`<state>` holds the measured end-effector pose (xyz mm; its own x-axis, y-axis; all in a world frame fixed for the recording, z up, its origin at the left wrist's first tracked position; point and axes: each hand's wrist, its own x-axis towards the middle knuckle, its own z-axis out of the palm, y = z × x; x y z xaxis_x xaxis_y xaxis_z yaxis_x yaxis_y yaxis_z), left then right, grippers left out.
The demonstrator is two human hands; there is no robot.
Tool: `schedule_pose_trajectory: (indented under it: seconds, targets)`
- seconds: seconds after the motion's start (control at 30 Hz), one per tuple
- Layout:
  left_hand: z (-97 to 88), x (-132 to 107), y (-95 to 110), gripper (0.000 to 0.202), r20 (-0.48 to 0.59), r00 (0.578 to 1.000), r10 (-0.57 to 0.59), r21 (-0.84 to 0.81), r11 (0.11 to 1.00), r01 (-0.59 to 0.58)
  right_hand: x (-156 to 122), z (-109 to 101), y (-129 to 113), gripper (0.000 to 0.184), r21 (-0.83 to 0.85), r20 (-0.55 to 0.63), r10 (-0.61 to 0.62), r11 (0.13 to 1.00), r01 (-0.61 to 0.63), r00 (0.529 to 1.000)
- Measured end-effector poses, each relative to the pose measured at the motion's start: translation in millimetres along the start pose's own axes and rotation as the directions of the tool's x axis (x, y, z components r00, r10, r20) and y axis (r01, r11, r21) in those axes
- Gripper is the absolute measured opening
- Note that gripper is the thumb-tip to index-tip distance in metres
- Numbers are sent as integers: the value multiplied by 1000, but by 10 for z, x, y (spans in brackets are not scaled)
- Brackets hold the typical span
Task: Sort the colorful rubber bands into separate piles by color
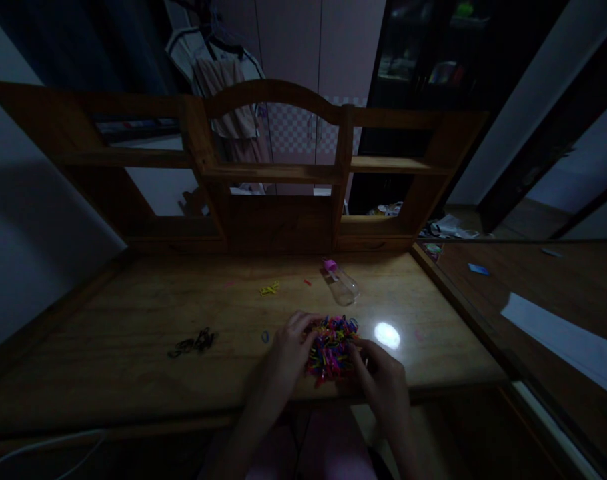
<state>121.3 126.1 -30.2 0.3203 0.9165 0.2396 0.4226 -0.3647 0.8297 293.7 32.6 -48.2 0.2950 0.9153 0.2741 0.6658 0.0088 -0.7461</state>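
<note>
A heap of small multicoloured elastic bands [332, 348] lies on the wooden desk [133, 313] near its front edge. My left hand [289, 348] rests on the heap's left side, fingers bent into the bands. My right hand [378, 375] touches the heap's right side, its fingers curled in at the edge. Whether either hand pinches a band is too dark to make out. A clear plastic bottle with a pink cap [340, 282] lies on its side just behind the heap.
A small clump of black bands [193, 343] lies left of the hands. A few yellow bands [269, 289] and a single blue one [265, 337] lie apart. A wooden shelf unit [273, 167] stands along the desk's back. A bright light spot [387, 335] shines right of the heap.
</note>
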Motion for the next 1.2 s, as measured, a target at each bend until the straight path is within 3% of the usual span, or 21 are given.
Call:
schedule_pose_trajectory:
  seconds: [0.17, 0.4, 0.57, 0.67, 0.77, 0.87, 1.0, 1.1, 1.2]
  targets:
    - [-57, -41, 18, 26, 45, 997, 59, 104, 993, -64, 116, -28, -38, 21, -120, 39, -109, 986, 113, 993]
    - [-56, -82, -34, 35, 99, 989, 109, 121, 985, -121, 281, 101, -33, 22, -222, 113, -117, 965, 140, 987]
    - [-52, -61, -13, 29, 0, 999, 41, 30, 999, -41, 318, 155, -22, 14, -122, 90, -94, 987, 105, 991]
    - [-61, -37, 0, 16, -46, 997, -61, -168, 984, 52, 325, 142, -34, 8, -7, 39, -78, 997, 78, 996]
    - [-45, -23, -30, 12, 9, 971, -238, -495, 843, 211, 336, 112, -38, 8, 77, -13, -44, 996, 44, 999]
    - [-6, -18, -79, 15, 123, 918, -377, -770, 547, 328, 355, 82, -34, 12, 135, -44, 15, 991, -9, 999]
    - [30, -17, -81, 18, 276, 879, -388, -904, 205, 374, 389, 64, -38, 20, 228, -30, 71, 972, -62, 997]
    - [40, -26, -25, 22, 367, 862, -348, -907, 70, 415, 399, 63, -61, 24, 267, -9, 73, 961, -68, 997]
    - [49, -38, 25, 22, 361, 867, -342, -912, 63, 405, 385, 58, -96, 23, 177, -62, 9, 984, 2, 998]
